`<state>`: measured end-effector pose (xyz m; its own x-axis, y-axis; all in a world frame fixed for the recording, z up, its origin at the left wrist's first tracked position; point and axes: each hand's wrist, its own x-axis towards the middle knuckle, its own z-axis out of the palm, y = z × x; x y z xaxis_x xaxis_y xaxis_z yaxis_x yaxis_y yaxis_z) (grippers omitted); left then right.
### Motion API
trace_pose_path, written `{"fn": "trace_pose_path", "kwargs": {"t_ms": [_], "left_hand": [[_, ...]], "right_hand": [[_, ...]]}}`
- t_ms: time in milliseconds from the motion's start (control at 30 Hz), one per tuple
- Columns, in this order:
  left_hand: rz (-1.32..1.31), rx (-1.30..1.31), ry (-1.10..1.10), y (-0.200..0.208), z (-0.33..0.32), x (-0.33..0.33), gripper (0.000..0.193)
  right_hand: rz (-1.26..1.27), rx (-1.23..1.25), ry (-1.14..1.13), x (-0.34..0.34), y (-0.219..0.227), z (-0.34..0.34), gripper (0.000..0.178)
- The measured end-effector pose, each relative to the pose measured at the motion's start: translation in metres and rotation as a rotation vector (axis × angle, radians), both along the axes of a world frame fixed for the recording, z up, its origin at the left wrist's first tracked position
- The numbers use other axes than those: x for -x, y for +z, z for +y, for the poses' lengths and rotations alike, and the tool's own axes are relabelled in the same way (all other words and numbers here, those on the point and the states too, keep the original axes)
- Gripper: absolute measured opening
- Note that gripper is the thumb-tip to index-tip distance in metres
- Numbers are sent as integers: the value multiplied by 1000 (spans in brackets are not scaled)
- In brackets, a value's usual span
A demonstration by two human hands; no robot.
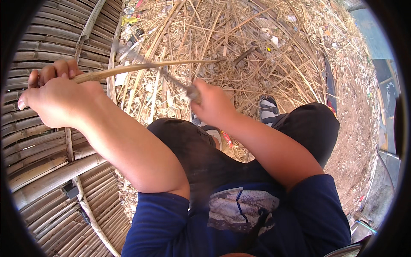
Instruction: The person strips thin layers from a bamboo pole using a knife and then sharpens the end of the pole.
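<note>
Out at the left, my left hand (60, 96) is closed around the thick end of a pale bamboo strip (128, 68). The strip runs to the right and tapers to a thin tip above the ground. My right hand (212, 103) grips the handle of a knife (175, 82), whose blade points up and to the left. The blade crosses the strip near its middle; whether it touches cannot be made out. Motion blurs the far part of the blade.
A slatted bamboo wall (55, 47) stands close on the left. Dry bamboo shavings (214, 30) and scraps litter the ground ahead. My sandalled feet (268, 109) and bent knees are below my hands. Bare brown soil (355, 128) lies to the right.
</note>
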<state>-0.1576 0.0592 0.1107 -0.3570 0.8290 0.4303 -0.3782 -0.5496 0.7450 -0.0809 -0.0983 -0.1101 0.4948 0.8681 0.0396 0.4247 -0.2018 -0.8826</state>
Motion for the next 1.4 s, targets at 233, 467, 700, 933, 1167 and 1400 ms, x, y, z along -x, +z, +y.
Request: {"fn": "trace_pose_path", "kwargs": {"t_ms": [233,467,700,933,1167,1400], "left_hand": [[-21,81,47,0,13,11,48],[21,-6,-11,0,7,10,50],[4,27,25,-2,14,8,47],[7,30,9,1,10,5,48],[121,-169,-216,23,23,62,15],[62,67,96,3,29,25,36]], "right_hand": [[5,338,-107,-25,-18,6,36],[-14,-27,114,-1,45,7,33],[-20,421,-167,-30,-94,-9,41],[33,286,-195,-25,-55,5,36],[53,-211,100,0,12,22,30],[137,229,-198,-17,-105,-1,37]]}}
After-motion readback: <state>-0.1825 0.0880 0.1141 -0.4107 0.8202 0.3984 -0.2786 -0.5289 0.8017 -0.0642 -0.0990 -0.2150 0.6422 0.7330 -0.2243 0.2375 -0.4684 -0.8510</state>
